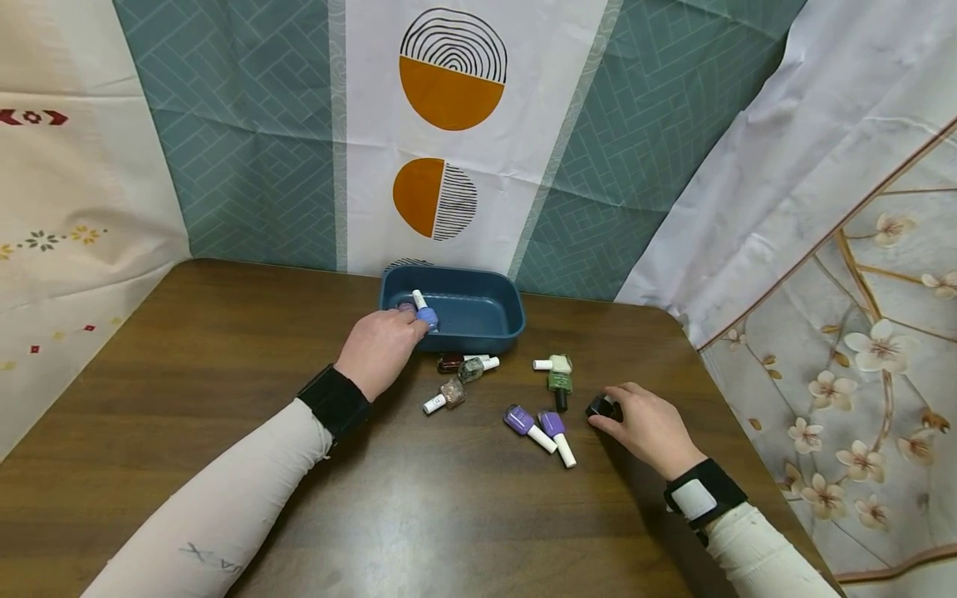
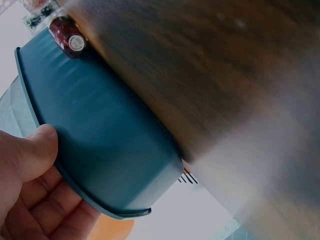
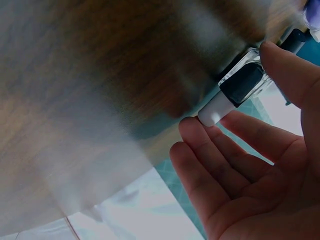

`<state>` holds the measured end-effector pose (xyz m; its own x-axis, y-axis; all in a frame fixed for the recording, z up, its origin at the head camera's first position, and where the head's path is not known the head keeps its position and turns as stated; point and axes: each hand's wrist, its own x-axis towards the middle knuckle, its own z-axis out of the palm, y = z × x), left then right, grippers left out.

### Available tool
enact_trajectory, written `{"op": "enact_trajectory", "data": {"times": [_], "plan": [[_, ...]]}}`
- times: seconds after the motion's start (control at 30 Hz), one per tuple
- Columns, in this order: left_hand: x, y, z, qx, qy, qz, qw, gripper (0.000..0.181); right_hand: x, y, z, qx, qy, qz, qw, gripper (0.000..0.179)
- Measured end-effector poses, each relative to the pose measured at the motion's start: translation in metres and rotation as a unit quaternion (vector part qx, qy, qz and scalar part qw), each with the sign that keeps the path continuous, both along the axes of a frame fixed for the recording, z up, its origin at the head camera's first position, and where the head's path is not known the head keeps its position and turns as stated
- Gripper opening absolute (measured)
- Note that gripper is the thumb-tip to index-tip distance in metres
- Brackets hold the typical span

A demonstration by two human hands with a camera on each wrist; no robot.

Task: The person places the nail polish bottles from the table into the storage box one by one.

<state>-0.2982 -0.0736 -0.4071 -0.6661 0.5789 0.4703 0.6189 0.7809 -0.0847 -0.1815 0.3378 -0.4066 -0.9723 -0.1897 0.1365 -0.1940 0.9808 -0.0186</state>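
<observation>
My left hand [image 1: 381,349] is at the near left corner of a dark blue plastic bin [image 1: 478,343]. In the left wrist view its thumb lies over the outside of the rim, while the fingers pass behind it. Close to these fingertips, a blue nail polish bottle [image 1: 428,319] with a white cap leans inside the bin, next to a mauve bottle [image 1: 406,306] partly covered by the hand. On the right, my right hand [image 1: 650,425] pinches a black nail polish bottle [image 3: 243,84] between thumb and fingers at the tabletop; its cap looks pale.
Before the bin lie a dark red bottle [image 1: 450,363], a grey glitter bottle [image 1: 471,370] and a rose glitter bottle [image 1: 453,392]. Farther right are a cream bottle [image 1: 561,364], a green bottle [image 1: 559,382] and two purple bottles [image 1: 517,419]. Patterned curtains hang behind the wooden table [image 1: 224,357].
</observation>
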Motion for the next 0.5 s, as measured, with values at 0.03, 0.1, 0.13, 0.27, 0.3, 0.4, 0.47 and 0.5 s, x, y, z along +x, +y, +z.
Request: {"op": "enact_trajectory", "data": {"times": [0.03,0.1,0.13,0.27,0.3,0.4,0.47,0.5], "plan": [[0.0,0.0001,0.0004,-0.001,-0.001,0.001,1.0,0.026,-0.0004,0.0,-0.0002,0.001,0.0,0.0,1.0,0.057],[0.0001,0.0002,0.0009,0.0,-0.002,0.0,1.0,0.026,-0.0012,-0.0001,-0.0003,0.001,-0.001,0.0,1.0,0.057],[-0.0001,0.0002,0.0006,0.001,0.001,-0.001,1.0,0.024,-0.0016,-0.0001,-0.0005,0.002,-0.001,0.0,1.0,0.056],[-0.0007,0.0002,-0.0003,0.007,0.009,-0.005,0.9999,0.018,-0.0025,-0.0008,-0.0006,0.001,0.002,0.0,1.0,0.056],[-0.0009,0.0002,-0.0004,0.008,0.01,-0.006,0.9999,0.017,-0.0026,-0.0011,-0.0006,0.0,0.003,0.0,1.0,0.056],[-0.0011,0.0002,-0.0001,0.01,0.012,-0.006,0.9999,0.016,-0.0031,-0.0016,-0.0006,-0.003,0.007,0.001,1.0,0.055],[-0.0011,0.0003,0.0001,0.008,0.012,-0.006,0.9999,0.016,-0.0035,-0.002,-0.0007,-0.006,0.01,0.002,0.9999,0.055],[-0.0012,0.0003,0.0002,0.007,0.011,-0.005,0.9999,0.017,-0.0038,-0.0023,-0.0006,-0.007,0.013,0.003,0.9999,0.055]]}}
